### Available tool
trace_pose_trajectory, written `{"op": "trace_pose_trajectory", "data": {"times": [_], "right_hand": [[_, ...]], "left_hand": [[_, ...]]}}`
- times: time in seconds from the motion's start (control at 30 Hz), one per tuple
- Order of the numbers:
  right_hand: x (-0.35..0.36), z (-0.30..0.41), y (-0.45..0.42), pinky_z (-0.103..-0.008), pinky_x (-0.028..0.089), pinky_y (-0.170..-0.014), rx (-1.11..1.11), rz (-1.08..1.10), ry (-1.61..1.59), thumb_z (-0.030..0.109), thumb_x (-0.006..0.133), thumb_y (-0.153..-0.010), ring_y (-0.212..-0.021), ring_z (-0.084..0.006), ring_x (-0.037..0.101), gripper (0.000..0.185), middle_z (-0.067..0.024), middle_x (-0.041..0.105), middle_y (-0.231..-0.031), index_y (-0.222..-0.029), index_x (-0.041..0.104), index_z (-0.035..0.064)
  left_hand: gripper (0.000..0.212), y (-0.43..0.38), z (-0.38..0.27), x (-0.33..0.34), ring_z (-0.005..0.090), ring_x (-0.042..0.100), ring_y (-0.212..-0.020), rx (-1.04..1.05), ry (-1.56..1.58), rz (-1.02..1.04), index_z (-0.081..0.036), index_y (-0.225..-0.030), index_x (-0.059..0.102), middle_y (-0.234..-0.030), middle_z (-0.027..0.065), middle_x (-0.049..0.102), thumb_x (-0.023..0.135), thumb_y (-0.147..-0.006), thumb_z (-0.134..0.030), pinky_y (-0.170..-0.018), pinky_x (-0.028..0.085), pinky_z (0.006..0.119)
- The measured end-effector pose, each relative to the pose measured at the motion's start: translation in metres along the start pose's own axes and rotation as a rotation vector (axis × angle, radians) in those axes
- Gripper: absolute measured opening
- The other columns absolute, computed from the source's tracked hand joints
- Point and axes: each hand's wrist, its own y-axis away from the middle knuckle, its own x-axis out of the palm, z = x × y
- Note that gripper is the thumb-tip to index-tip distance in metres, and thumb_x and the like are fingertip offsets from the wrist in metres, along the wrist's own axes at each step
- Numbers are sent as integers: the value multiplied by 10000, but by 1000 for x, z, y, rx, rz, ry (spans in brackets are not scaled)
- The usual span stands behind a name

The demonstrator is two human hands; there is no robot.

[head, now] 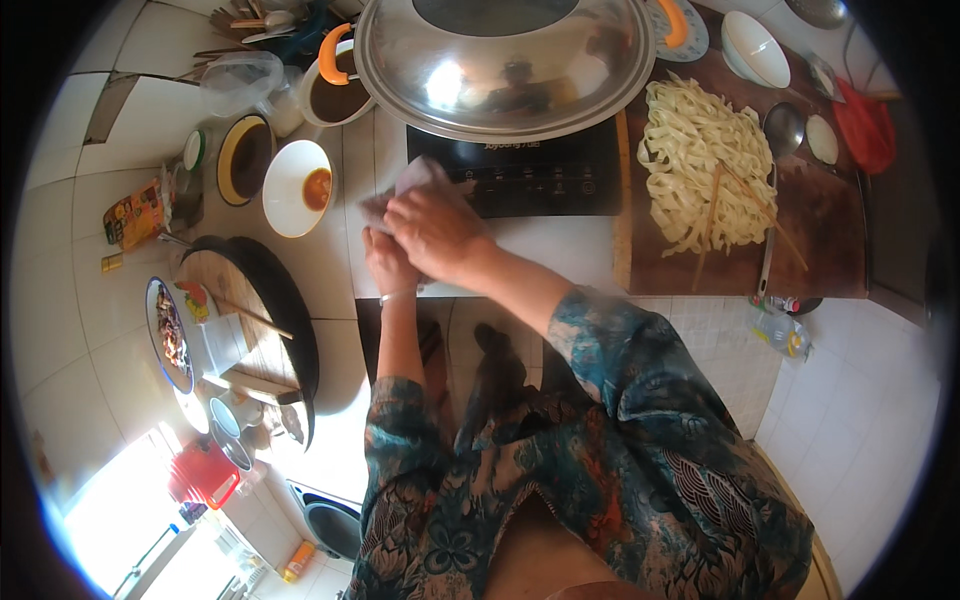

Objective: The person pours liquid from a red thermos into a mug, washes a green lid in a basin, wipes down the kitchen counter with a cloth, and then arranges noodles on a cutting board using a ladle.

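Observation:
My right hand (439, 232) grips a crumpled pale cloth (421, 174) at the front left corner of a black induction cooktop (525, 184). Close beneath it, my left hand (390, 262) is closed on the lower edge of the same cloth, and the two hands touch. Part of the cloth is hidden under my fingers. On the cooktop stands a wide pan with a domed steel lid (502, 82); its orange handles (332, 56) stick out at both sides. The lid covers whatever is inside.
At right, a wooden board (825, 255) bears flat noodles (697, 150), wooden chopsticks (709, 225) and a steel ladle (784, 129). Left stand a white bowl with reddish sauce (289, 202), a yellow-lined bowl of dark liquid (247, 161) and a round wooden chopping board (262, 285).

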Motion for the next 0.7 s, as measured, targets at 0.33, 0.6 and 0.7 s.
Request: {"op": "trace_pose_trajectory", "data": {"times": [0.33, 0.6, 0.7], "right_hand": [[65, -7, 95, -365, 438, -904, -37, -76, -154, 91, 538, -803, -1063, -280, 529, 293, -148, 570, -1159, -1079, 568, -1], [15, -52, 205, -407, 387, -990, 298, -97, -59, 95, 508, -806, -1167, -331, 463, 453, -189, 476, -1324, -1236, 503, -50], [13, -55, 231, -409, 389, -997, 361, -169, 44, 88, 502, -799, -1165, -363, 455, 484, -228, 466, -1307, -1250, 477, -87]], "left_hand": [[424, 68, -24, -4, 412, 428, -1227, 84, -272, 75, 12, -1229, 510, -1370, 203, 436, 574, -858, -182, -995, 355, 506], [520, 83, -141, 57, 396, 302, -1344, 296, -191, 344, 74, -1302, 414, -1455, 215, 317, 536, -858, -169, -1049, 297, 512], [525, 83, -164, 74, 381, 282, -1361, 395, -107, 398, 101, -1288, 411, -1461, 208, 309, 534, -863, -182, -1053, 289, 516]]}}
